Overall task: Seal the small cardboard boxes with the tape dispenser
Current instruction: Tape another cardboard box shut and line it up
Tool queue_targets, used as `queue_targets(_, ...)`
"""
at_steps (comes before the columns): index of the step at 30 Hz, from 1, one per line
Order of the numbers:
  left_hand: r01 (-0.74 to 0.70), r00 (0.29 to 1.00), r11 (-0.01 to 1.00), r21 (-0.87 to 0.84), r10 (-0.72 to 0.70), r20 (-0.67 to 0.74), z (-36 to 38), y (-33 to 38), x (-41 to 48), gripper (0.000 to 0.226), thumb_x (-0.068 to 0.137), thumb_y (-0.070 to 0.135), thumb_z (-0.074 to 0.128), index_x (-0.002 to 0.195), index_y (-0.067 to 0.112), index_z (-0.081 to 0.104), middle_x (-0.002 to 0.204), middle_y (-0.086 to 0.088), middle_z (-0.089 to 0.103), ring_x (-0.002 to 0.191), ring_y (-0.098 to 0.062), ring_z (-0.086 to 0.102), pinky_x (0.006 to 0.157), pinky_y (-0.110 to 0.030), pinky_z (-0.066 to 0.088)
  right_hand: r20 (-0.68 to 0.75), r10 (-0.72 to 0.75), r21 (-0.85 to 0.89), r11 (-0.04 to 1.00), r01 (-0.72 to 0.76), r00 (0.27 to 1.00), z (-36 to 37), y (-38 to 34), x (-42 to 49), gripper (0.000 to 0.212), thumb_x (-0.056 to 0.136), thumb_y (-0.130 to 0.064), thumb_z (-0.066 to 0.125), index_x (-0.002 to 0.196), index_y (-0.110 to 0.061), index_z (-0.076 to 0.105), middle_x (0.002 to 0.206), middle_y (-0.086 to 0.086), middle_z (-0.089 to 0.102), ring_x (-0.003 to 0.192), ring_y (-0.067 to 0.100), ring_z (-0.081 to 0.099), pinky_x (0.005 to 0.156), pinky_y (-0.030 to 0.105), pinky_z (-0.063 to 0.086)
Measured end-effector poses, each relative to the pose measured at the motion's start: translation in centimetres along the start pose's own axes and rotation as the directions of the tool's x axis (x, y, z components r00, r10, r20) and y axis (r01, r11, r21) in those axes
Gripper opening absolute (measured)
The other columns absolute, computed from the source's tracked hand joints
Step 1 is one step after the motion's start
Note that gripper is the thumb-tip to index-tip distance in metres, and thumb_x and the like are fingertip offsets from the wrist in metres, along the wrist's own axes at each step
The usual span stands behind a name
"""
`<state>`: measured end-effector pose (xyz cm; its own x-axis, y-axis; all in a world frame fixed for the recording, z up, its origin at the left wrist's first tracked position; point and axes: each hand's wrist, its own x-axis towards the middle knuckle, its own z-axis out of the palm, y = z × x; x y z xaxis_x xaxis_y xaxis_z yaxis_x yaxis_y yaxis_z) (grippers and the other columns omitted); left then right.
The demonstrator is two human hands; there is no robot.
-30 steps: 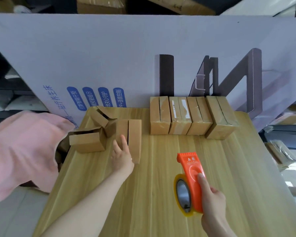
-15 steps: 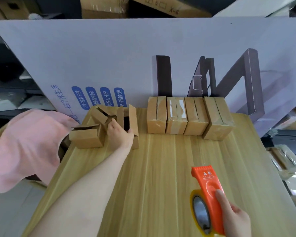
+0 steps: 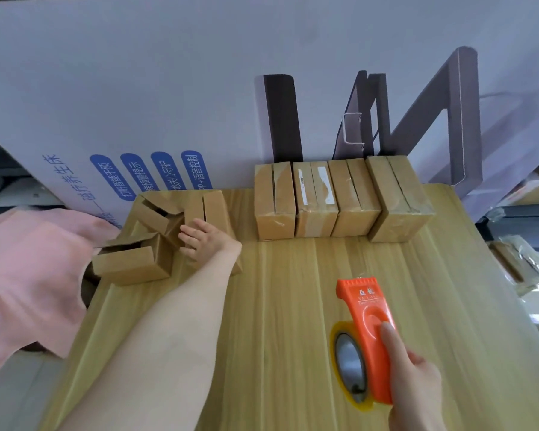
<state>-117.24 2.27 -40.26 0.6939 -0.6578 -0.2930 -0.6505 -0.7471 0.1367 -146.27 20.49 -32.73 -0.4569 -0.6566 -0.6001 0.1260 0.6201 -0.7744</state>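
My left hand [image 3: 204, 241] reaches to the far left of the wooden table [image 3: 277, 337] and grips a small unsealed cardboard box [image 3: 213, 206], its fingers curled over the box's left edge. Two more open boxes [image 3: 128, 265] [image 3: 156, 209] lie just left of it, flaps loose. My right hand [image 3: 414, 387] holds the orange tape dispenser [image 3: 367, 328] above the near right of the table, index finger laid along its body; the yellow tape roll sits on its left side. Several taped boxes [image 3: 315, 200] stand in a row at the back.
A large white printed cardboard panel [image 3: 199, 88] stands upright right behind the table. Pink cloth [image 3: 28, 275] bulges at the table's left edge, against the open boxes. Shelves with bagged goods [image 3: 523, 259] lie beyond the right edge.
My left hand has reached forward from beside the unsealed box onto it and closed over its left edge. My right hand has drawn the dispenser back toward the near right.
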Motion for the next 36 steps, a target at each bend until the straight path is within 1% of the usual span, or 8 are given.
queue_targets(8,-0.416,0.906,0.878,0.236,0.422,0.029,0.6,-7.1,-7.7,0.113,0.075,0.04,0.075,0.152,0.016,-0.005,0.159,-0.013,-0.007,0.147,-0.033,0.003,0.118,-0.047,0.009,0.023,-0.102,0.066,0.993,0.101,0.994,-1.6,0.0,-1.1,0.045,0.082,-0.035,0.073,0.062,0.004,0.063,0.055,0.013,0.06,0.055,0.027,0.055,0.055,0.032,0.041)
queue_targets(14,-0.938,0.329,0.27,0.217,0.891,0.315,3.2,-16.0,-19.7,0.118,0.073,0.015,0.073,0.151,0.016,-0.016,0.158,-0.001,-0.024,0.145,-0.02,-0.022,0.117,-0.038,-0.008,0.11,-0.113,0.076,0.992,0.105,0.987,-5.1,-0.1,-2.3,0.041,0.084,-0.037,0.071,0.065,-0.001,0.064,0.06,0.012,0.059,0.055,0.023,0.054,0.056,0.03,0.04)
queue_targets(16,-0.955,0.256,0.173,0.24,0.889,0.379,4.3,-18.2,-22.6,0.12,0.065,0.013,0.077,0.154,0.012,-0.003,0.161,-0.002,-0.01,0.148,-0.022,-0.01,0.117,-0.038,-0.003,0.141,-0.121,0.052,0.992,0.114,0.983,-6.1,0.2,-2.5,0.039,0.084,-0.037,0.071,0.063,-0.005,0.062,0.06,0.01,0.061,0.054,0.021,0.055,0.055,0.029,0.042)
queue_targets(22,-0.893,0.305,0.092,0.442,0.844,0.441,3.8,-16.9,-24.6,0.118,0.078,-0.001,0.065,0.142,0.014,-0.033,0.151,0.0,-0.034,0.135,-0.022,-0.037,0.116,-0.039,-0.013,0.245,-0.127,-0.026,0.99,0.138,0.961,-7.9,1.8,-3.9,0.041,0.084,-0.041,0.071,0.07,-0.002,0.066,0.065,0.011,0.062,0.058,0.022,0.058,0.06,0.032,0.046)
queue_targets(26,-0.863,0.351,0.13,0.488,0.85,0.392,3.6,-16.7,-25.3,0.105,0.072,0.002,0.074,0.149,0.006,0.003,0.16,-0.009,0.014,0.146,-0.027,0.008,0.115,-0.043,0.017,0.296,-0.14,-0.065,0.984,0.166,0.945,-8.9,2.0,-5.5,0.044,0.083,-0.042,0.071,0.07,-0.001,0.06,0.065,0.013,0.057,0.061,0.023,0.053,0.059,0.033,0.04)
queue_targets(28,-0.882,0.36,0.161,0.443,0.837,0.412,3.3,-16.4,-26.0,0.111,0.075,0.019,0.076,0.151,0.008,-0.003,0.161,-0.005,-0.002,0.145,-0.021,-0.007,0.118,-0.043,0.007,0.329,-0.161,-0.082,0.977,0.198,0.93,-9.4,1.8,-6.0,0.044,0.084,-0.041,0.071,0.073,0.0,0.061,0.064,0.013,0.057,0.061,0.023,0.053,0.058,0.032,0.04)
queue_targets(32,-0.721,0.594,0.672,-0.168,0.725,0.348,-1.4,-14.1,-28.3,0.083,0.089,0.045,0.061,0.153,0.021,0.015,0.159,0.007,0.012,0.147,-0.012,0.009,0.12,-0.037,0.011,0.379,-0.221,-0.103,0.955,0.278,0.899,-10.3,0.5,-7.0,0.044,0.085,-0.038,0.07,0.071,0.003,0.067,0.062,0.014,0.066,0.055,0.021,0.06,0.056,0.032,0.046)
queue_targets(36,-0.22,0.79,0.58,-0.785,0.578,0.206,-7.4,-12.5,-29.2,0.054,0.091,0.052,0.048,0.135,0.021,0.051,0.133,0.006,0.057,0.126,-0.013,0.052,0.107,-0.032,0.039,0.418,-0.294,-0.142,0.913,0.381,0.86,-10.2,-0.6,-8.8,0.042,0.085,-0.033,0.071,0.067,0.005,0.065,0.054,0.021,0.061,0.043,0.028,0.057,0.042,0.045,0.049)
